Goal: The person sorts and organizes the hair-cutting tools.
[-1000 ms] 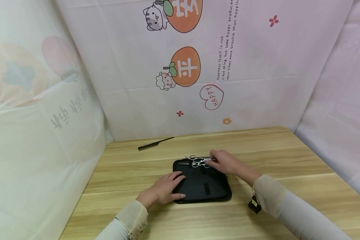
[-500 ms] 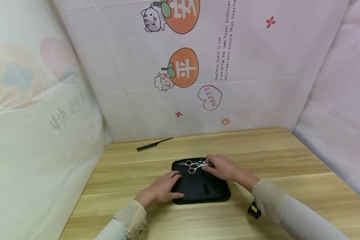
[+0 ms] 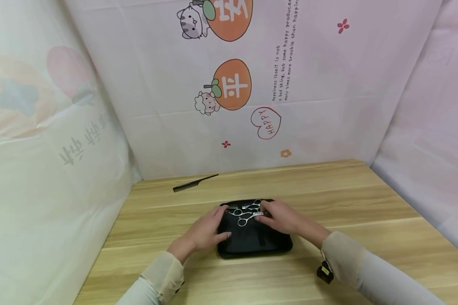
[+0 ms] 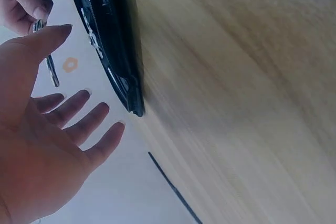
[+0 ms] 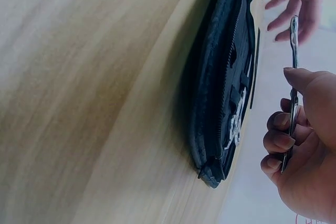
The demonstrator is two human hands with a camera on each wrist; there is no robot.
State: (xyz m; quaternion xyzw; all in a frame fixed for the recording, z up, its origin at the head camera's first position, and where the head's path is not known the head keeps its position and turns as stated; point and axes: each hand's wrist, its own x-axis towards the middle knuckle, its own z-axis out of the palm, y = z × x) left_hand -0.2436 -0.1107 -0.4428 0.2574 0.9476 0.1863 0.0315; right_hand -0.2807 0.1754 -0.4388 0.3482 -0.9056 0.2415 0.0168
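My right hand (image 3: 286,218) holds silver hairdressing scissors (image 3: 242,222) by their blade end, with the finger rings pointing left. In the right wrist view, thumb and curled fingers pinch these scissors (image 5: 294,51) above the black zip case (image 5: 212,77). A second pair of silver scissors (image 3: 257,203) lies along the far side of the case (image 3: 248,241). My left hand (image 3: 202,231) is over the case's left edge, fingers spread. Seen from the left wrist, the left palm (image 4: 47,156) bears nothing and its fingertips stand apart from the case.
A black tail comb (image 3: 191,184) lies at the back left of the wooden table (image 3: 328,190), near the printed cloth backdrop (image 3: 168,140). Cloth walls (image 3: 61,178) stand on both sides. A small black device (image 3: 324,272) hangs at the right wrist.
The right hand has brought its scissors slightly nearer me, away from the second pair. My left hand has lifted off the case's left side and shifted forward, its fingers straighter.
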